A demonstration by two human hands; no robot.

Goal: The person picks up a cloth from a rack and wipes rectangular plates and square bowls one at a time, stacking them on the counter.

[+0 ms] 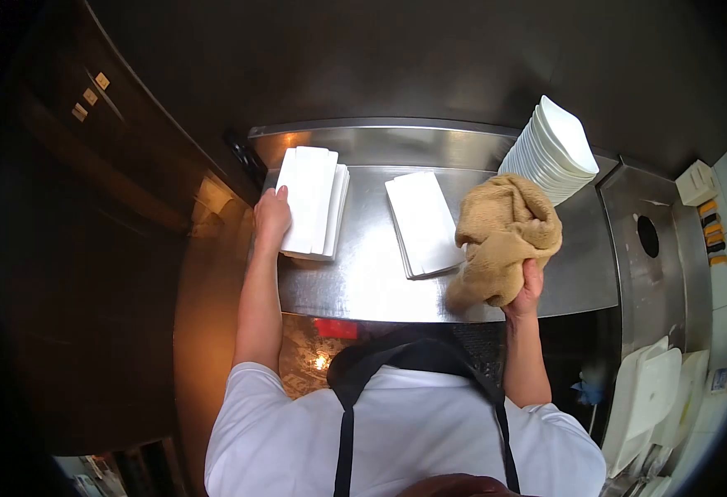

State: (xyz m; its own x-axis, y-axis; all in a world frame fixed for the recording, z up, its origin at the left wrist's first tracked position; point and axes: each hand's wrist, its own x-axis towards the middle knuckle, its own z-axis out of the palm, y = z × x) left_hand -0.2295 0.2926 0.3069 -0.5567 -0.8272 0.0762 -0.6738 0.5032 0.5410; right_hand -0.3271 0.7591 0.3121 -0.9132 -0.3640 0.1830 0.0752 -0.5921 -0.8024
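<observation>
At the left of the steel counter, my left hand [273,217] grips the left edge of a tall, uneven stack of white rectangular plates [307,199]; part of its fingers is hidden by the plates. My right hand [529,291] is closed on a bunched tan towel [508,232], held over the counter's right part. Between the hands lies a shorter stack of white rectangular plates [424,222], its right corner beside the towel. Behind the towel rises a tall, leaning stack of white curved-edge dishes [552,149].
The steel counter [363,290] has a raised back edge against a dark wall. To the right is a steel surface with a dark round hole [647,236]. Pale trays or boards [655,389] stand at the lower right. A red object [335,329] shows below the counter's front edge.
</observation>
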